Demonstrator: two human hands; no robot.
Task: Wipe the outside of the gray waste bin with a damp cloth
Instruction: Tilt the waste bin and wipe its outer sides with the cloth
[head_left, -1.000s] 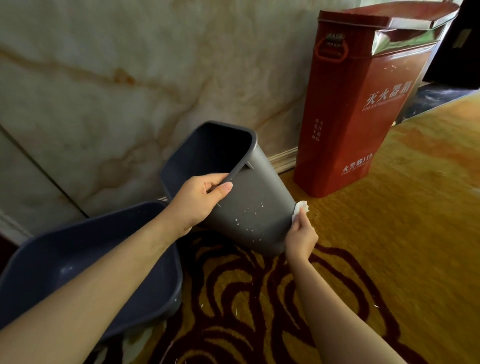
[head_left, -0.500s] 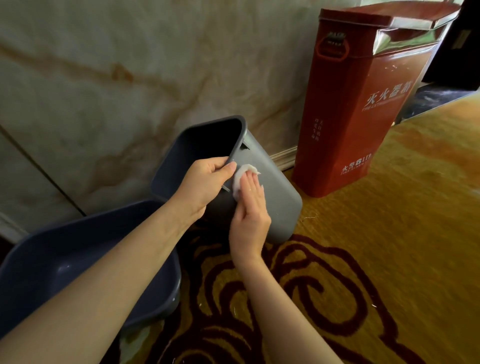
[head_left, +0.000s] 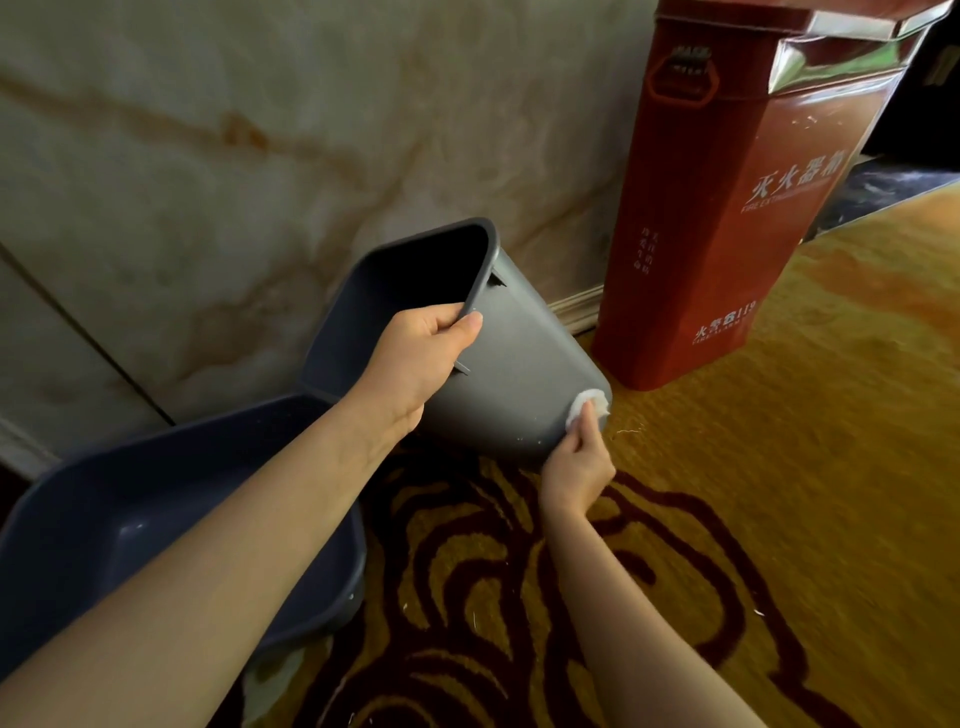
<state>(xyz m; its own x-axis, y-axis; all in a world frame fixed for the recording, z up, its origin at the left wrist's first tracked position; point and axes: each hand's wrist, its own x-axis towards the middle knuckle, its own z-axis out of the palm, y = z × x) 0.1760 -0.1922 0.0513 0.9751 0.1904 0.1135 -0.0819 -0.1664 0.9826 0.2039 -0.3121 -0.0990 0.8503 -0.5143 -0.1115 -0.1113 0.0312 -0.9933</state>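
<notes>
Patterned carpet (head_left: 519, 597) in gold and dark red fills the lower frame, with a second dark bin (head_left: 130, 545) lying open at lower left, beneath the left forearm. Just past it, at centre frame, the gray waste bin (head_left: 519, 374) is tipped on its side, mouth toward the upper left and base toward the right. The left hand (head_left: 415, 358) is clamped on its rim, thumb outside and fingers curled over the edge. The right hand (head_left: 576, 462) pinches a small white damp cloth (head_left: 587, 408) flat against the wall at the bin's lower right corner, near the base.

To do this well, I'd judge the rim grip should stay firm so the bin cannot roll. Strokes should overlap along the wall, and a few pale specks near the base edge probably need extra pressure. Turning the bin would bring its hidden sides round. Beyond stand a red fire-extinguisher box (head_left: 737, 234) and the marble wall (head_left: 234, 156).
</notes>
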